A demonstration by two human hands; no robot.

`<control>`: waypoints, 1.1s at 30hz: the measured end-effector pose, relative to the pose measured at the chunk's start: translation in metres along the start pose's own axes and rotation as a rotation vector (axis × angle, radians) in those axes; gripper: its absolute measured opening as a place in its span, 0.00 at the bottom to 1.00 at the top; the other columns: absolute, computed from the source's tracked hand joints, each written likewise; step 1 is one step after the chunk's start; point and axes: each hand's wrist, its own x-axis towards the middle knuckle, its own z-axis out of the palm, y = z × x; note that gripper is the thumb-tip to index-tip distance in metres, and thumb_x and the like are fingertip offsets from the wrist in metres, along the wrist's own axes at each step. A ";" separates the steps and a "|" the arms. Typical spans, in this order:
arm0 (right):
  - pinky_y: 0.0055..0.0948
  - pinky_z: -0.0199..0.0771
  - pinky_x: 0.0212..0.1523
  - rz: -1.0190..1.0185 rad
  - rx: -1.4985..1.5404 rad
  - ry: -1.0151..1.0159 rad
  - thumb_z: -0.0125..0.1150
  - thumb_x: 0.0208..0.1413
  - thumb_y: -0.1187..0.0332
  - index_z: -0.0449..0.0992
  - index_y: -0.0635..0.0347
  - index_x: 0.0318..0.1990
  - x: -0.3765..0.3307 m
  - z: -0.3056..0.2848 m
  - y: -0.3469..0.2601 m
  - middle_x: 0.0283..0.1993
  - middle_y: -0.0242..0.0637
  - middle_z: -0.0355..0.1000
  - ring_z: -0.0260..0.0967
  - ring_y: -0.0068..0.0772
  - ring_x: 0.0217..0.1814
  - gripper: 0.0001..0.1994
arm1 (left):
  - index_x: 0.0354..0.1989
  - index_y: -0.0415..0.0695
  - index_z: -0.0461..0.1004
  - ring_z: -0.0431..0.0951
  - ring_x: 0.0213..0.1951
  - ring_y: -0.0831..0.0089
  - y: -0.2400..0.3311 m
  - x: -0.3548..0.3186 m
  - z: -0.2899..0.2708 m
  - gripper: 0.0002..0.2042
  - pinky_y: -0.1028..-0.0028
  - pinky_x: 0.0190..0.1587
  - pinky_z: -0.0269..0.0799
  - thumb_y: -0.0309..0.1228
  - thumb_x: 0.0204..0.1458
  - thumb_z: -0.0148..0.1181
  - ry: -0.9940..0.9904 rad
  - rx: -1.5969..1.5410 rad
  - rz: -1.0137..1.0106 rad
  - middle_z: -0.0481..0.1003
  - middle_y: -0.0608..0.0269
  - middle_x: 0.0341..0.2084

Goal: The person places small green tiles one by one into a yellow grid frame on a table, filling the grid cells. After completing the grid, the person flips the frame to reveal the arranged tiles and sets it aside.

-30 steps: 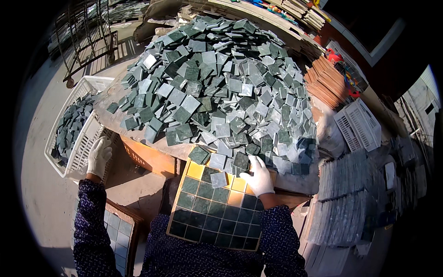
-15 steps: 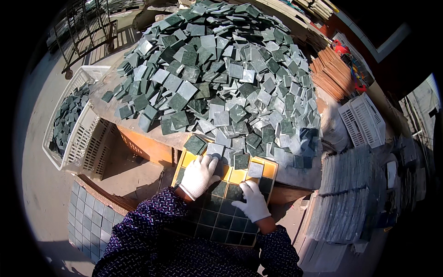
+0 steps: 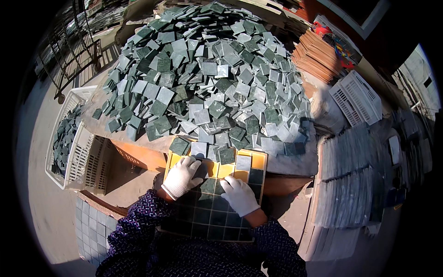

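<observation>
A yellow tray (image 3: 174, 160) with a grid of compartments lies before me, its lower rows filled with dark green square stone tiles (image 3: 218, 218). My left hand (image 3: 181, 179), in a white glove, is closed at the tray's upper left, with a grey stone tile (image 3: 201, 170) between fingers and thumb. Over the middle right of the tray is my right hand (image 3: 240, 196), also gloved; its fingers bend down toward the grid, the thumb apart from them. Loose tiles, one green (image 3: 226, 155) and one pale grey (image 3: 243, 162), lie across the tray's upper part.
Beyond the tray rises a large heap of loose green and grey tiles (image 3: 221, 87) on a table. A white crate of tiles (image 3: 87, 161) stands left, above a sheet of tiles (image 3: 92, 226). At right are stacked slabs (image 3: 344, 180) and another white crate (image 3: 355, 97).
The view has shifted, moving the scene left. Against the tray, my right hand has moved slightly left, away from the pale tile. My left hand stays at nearly the same spot on the tray.
</observation>
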 end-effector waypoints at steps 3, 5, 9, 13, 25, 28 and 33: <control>0.34 0.70 0.53 0.039 -0.013 0.052 0.66 0.47 0.59 0.70 0.54 0.54 -0.003 0.005 0.006 0.54 0.39 0.67 0.68 0.40 0.53 0.26 | 0.51 0.42 0.70 0.72 0.46 0.53 0.011 -0.004 -0.009 0.25 0.61 0.49 0.71 0.37 0.42 0.66 -0.020 -0.046 0.020 0.70 0.54 0.45; 0.35 0.70 0.53 0.038 0.022 0.110 0.66 0.47 0.58 0.70 0.54 0.55 -0.004 0.005 0.007 0.55 0.40 0.67 0.68 0.41 0.54 0.27 | 0.51 0.42 0.70 0.72 0.46 0.53 0.016 -0.008 -0.004 0.26 0.60 0.48 0.71 0.37 0.42 0.67 -0.008 -0.061 0.038 0.70 0.54 0.45; 0.38 0.70 0.54 0.182 0.170 0.356 0.67 0.46 0.59 0.70 0.53 0.56 0.003 0.004 0.029 0.58 0.41 0.65 0.67 0.43 0.56 0.27 | 0.52 0.42 0.70 0.72 0.46 0.53 0.031 0.002 0.012 0.26 0.60 0.48 0.71 0.37 0.43 0.66 -0.035 -0.077 0.060 0.69 0.54 0.46; 0.40 0.71 0.54 0.228 0.111 0.226 0.64 0.49 0.59 0.68 0.53 0.58 0.022 -0.006 0.078 0.59 0.44 0.65 0.68 0.47 0.55 0.27 | 0.52 0.41 0.69 0.72 0.49 0.53 0.043 0.027 0.028 0.26 0.60 0.49 0.72 0.38 0.45 0.65 -0.074 -0.129 0.113 0.69 0.53 0.47; 0.36 0.74 0.43 0.091 0.361 0.114 0.54 0.57 0.65 0.75 0.56 0.44 0.028 -0.015 0.098 0.40 0.40 0.75 0.73 0.46 0.41 0.11 | 0.44 0.42 0.73 0.77 0.40 0.55 0.042 0.035 0.022 0.12 0.64 0.39 0.76 0.29 0.53 0.58 0.085 -0.132 0.232 0.74 0.55 0.40; 0.39 0.73 0.43 0.083 0.377 0.199 0.53 0.58 0.63 0.76 0.52 0.44 0.027 -0.008 0.101 0.40 0.39 0.75 0.72 0.45 0.41 0.10 | 0.43 0.43 0.74 0.78 0.38 0.54 0.036 0.044 0.020 0.09 0.63 0.38 0.75 0.28 0.53 0.57 0.017 -0.222 0.147 0.75 0.55 0.37; 0.38 0.73 0.44 0.092 0.329 0.214 0.56 0.54 0.66 0.76 0.55 0.44 0.022 -0.007 0.086 0.44 0.39 0.71 0.71 0.43 0.44 0.11 | 0.46 0.43 0.74 0.78 0.36 0.54 0.033 0.051 0.023 0.12 0.64 0.36 0.75 0.26 0.52 0.57 -0.065 -0.350 0.101 0.75 0.53 0.35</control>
